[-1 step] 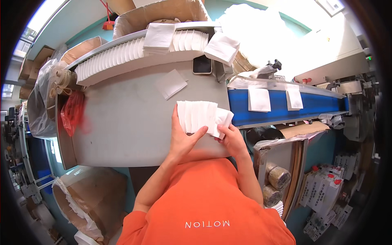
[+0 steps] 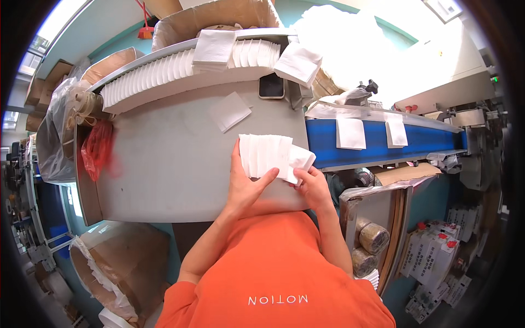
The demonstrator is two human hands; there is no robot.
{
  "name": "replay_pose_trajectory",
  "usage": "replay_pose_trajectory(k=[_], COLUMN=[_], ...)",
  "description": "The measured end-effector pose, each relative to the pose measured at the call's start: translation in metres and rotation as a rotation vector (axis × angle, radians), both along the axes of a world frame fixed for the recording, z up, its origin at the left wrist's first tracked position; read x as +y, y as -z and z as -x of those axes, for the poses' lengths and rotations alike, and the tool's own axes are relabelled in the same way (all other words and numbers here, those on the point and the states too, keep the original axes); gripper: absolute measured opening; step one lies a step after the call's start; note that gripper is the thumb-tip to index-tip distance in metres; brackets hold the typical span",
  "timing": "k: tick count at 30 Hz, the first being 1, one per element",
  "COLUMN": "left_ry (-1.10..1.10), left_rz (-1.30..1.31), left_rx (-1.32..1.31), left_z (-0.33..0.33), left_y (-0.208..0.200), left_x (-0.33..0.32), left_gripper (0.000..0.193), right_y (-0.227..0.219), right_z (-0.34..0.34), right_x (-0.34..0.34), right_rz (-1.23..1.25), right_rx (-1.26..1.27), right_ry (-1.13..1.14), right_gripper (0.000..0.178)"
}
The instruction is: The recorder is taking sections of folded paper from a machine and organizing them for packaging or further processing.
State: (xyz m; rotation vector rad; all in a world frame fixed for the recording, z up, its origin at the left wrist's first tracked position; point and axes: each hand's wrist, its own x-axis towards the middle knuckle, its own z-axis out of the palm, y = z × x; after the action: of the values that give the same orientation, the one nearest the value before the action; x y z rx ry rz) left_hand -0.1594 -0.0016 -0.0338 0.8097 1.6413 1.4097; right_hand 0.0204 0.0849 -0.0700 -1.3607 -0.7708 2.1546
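A row of folded white paper napkins (image 2: 265, 156) lies across my left hand (image 2: 245, 183), its thumb pressed along the near side and its fingers behind the far left end. At the right end of that row, my right hand (image 2: 313, 188) pinches a folded napkin (image 2: 300, 160) that fans out at an angle. Both hands are just above the near right part of the grey table (image 2: 164, 164). One loose napkin (image 2: 231, 112) rests flat beyond them. Along the table's far edge stands a long row of napkins (image 2: 158, 78) on edge, with a small napkin stack (image 2: 214, 50) on top.
A blue conveyor belt (image 2: 377, 143) at the right carries two napkins (image 2: 350, 133). A phone (image 2: 271, 86) and more napkins (image 2: 299, 64) are by the far right corner. A red plastic bag (image 2: 97, 150) hangs at the left edge. Below stands a large lined carton (image 2: 126, 268).
The two napkins on the belt are slightly farther right. My hands keep the same hold on the napkins, with hardly any movement.
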Motion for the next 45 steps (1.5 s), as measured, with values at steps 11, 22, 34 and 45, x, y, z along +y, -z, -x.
replay_pose_trajectory(k=[11, 22, 34, 45], left_ry=[0.022, 0.124, 0.112, 0.13], left_rz=[-0.01, 0.045, 0.061, 0.023], left_rx=[0.122, -0.014, -0.093, -0.065], left_z=[-0.012, -0.018, -0.017, -0.013], left_y=[0.014, 0.015, 0.027, 0.021], left_x=[0.004, 0.006, 0.005, 0.003], left_gripper=[0.1, 0.099, 0.092, 0.087], right_y=[-0.015, -0.025, -0.013, -0.012], right_z=[0.026, 0.033, 0.01, 0.001], right_x=[0.002, -0.001, 0.009, 0.004], right_rz=[-0.125, -0.562, -0.167, -0.003], right_rx=[0.008, -0.319, 0.007, -0.036], right_ry=[-0.048, -0.153, 0.257, -0.135], right_gripper=[0.04, 0.046, 0.054, 0.03])
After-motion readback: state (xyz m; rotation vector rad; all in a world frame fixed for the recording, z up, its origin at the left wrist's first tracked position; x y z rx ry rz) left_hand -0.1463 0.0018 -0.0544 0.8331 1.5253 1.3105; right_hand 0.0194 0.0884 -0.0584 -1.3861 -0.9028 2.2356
